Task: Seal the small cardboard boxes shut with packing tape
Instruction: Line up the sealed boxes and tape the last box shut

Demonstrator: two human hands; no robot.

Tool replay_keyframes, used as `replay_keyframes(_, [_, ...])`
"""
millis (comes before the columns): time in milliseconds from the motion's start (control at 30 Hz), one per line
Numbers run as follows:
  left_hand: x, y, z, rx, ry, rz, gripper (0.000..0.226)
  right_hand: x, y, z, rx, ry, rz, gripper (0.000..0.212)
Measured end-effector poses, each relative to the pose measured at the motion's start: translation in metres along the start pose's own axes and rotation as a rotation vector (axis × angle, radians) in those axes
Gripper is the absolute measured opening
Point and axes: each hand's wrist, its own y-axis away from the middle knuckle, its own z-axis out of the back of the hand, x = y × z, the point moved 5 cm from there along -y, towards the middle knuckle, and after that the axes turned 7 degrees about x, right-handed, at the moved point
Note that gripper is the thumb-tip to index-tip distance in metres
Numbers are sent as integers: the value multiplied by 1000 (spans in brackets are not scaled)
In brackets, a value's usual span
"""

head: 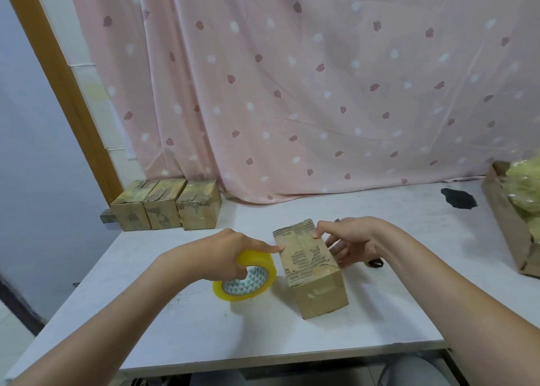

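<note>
Left hand (230, 249) is wrapped around the tape roll (245, 276) right beside the box (311, 268) mid-counter (175, 321), right hand (347, 239) pinching its far top edge. I reckon the strip could go on crooked if that box slides.

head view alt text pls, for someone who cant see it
A person's left hand grips a yellow roll of packing tape beside a small cardboard box on a white table, while the right hand steadies the box with its thumb on top. Three similar boxes stand in a row at the table's far left corner.
</note>
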Motion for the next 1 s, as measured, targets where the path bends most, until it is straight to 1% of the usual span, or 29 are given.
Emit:
replay_keyframes(33, [-4, -3, -1, -6, 9, -12, 89, 4, 2, 3, -39, 79, 0, 70])
replay_keyframes(133, [-18, -13, 1, -27, 10, -49, 90, 26, 18, -1, -224, 354, 69, 31])
replay_keyframes(167, [-21, -16, 2, -29, 13, -60, 89, 32, 23, -6, -266, 439, 78, 27])
replay_keyframes(200, [-22, -17, 3, -29, 18, -63, 88, 37, 27, -14, -274, 503, 81, 33])
replay_keyframes(267, [-20, -19, 5, -29, 16, -49, 84, 45, 36, -30, -256, 620, 65, 54])
replay_keyframes(333, [-18, -18, 5, -22, 22, -37, 84, 48, 38, -41, -253, 740, 32, 58])
replay_keyframes(400, [-19, -18, 4, -19, 22, -29, 85, 48, 34, -49, -236, 780, -9, 56])
replay_keyframes(467, [-18, -15, 4, -20, 19, -19, 84, 45, 29, -51, -219, 731, -25, 58])
replay_keyframes(533, [-15, -11, 6, -44, 54, -14, 81, 42, 25, -48, -187, 600, -29, 62])
replay_keyframes(633, [-6, -4, 5, -87, 169, -23, 73, 39, 21, -42, -152, 433, -17, 89])
replay_keyframes(700, [-4, 0, 2, -94, 195, -20, 67, 38, 17, -41, -148, 415, -5, 94])
replay_keyframes(800, [-1, 1, 3, -129, 165, -6, 63, 38, 13, -42, -149, 399, 10, 88])
replay_keyframes(867, [1, 4, 5, -122, 109, 11, 64, 38, 11, -39, -167, 369, 20, 79])
replay_keyframes(1000, [7, 14, 5, -91, 56, 19, 75, 35, 10, -36, -161, 298, 20, 60])
